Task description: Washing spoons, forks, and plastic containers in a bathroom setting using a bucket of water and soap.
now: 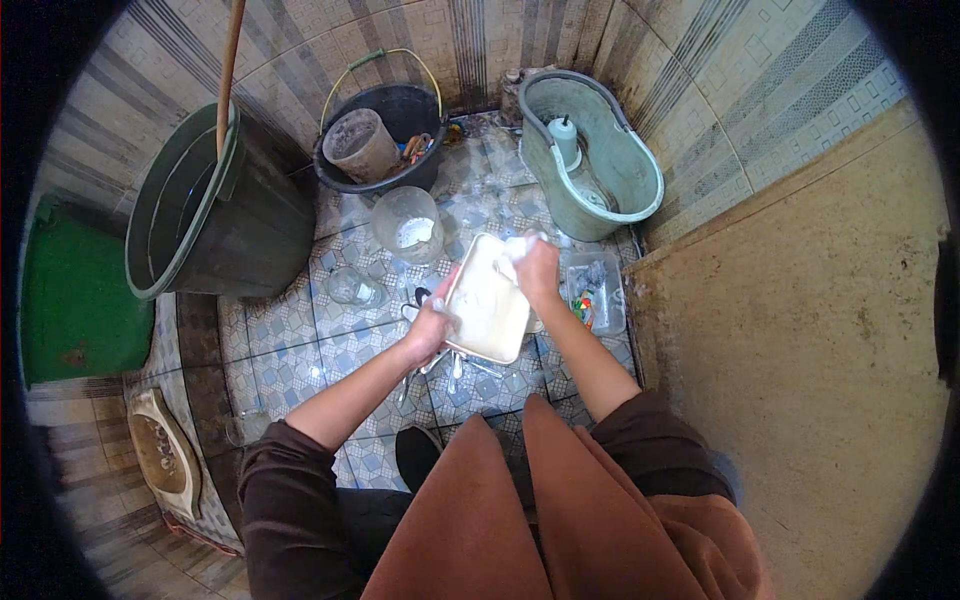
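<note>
A cream rectangular tray (487,315) is tilted above the tiled floor, with whitish suds or liquid on its inner face. My left hand (431,330) grips its left edge. At its upper right edge, my right hand (536,270) is closed on a white, foamy wad (517,246), whose material I cannot tell. Metal cutlery (455,371) lies on the floor under and below the tray, partly hidden by it. A translucent tub (409,225) with white foam inside stands beyond the tray, and a clear glass jar (354,289) lies to the left.
A clear plastic container (596,292) with small items sits at the right, below a pale green mop bucket (600,172). A black bucket (420,180) holding a dirty pot stands at the back. A large dark green bin (255,240) is at the left, near a squat toilet (161,457).
</note>
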Available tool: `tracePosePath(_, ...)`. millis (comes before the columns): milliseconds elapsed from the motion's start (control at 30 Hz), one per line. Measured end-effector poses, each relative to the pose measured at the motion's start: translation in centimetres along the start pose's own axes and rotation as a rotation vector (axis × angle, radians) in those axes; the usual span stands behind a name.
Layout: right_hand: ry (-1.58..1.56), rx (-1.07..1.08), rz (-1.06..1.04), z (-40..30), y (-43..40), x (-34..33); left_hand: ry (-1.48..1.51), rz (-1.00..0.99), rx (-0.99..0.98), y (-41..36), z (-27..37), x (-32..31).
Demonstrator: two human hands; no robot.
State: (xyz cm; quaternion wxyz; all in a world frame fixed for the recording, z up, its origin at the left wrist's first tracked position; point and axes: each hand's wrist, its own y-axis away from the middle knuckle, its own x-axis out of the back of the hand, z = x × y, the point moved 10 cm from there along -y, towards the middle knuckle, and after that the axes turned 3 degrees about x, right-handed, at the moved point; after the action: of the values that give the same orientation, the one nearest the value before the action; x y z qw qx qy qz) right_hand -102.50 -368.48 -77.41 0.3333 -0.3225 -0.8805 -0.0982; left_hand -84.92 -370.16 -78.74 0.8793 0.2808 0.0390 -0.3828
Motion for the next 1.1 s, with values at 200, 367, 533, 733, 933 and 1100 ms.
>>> tracePosePath(200,-0.162,0.188,0.089,-5.1,3.1,-2.7,0.037,0.107,0.194,1.1,0.2,-1.8)
tracePosePath(367,-0.103,0.304,-0.044,-4.3,2.2,-3.4,0.034,0.102,0.068,0.8,0.1,-1.1)
tracePosePath(533,0.408,0.478,-0.141,-4.2,3.3,-5.0,0.06,0.193,0.031,0.7,-1.9,0.7)
tracePosePath(733,0.497,0.338,-0.207,-1.3,3.6,-5.1,-0.039,0.247,0.017,1.5,-0.9,0.1)
tracePosePath(933,0.439,0.147,-0.536,-3.3,4.8,-5.8,0.012,0.274,-0.007,0.9,-2.1,1.7)
tracePosePath(1100,0.126,0.195,-0.628,-5.7,7.0,-7.7,0.114,0.268,0.036,0.5,-1.8,2.3)
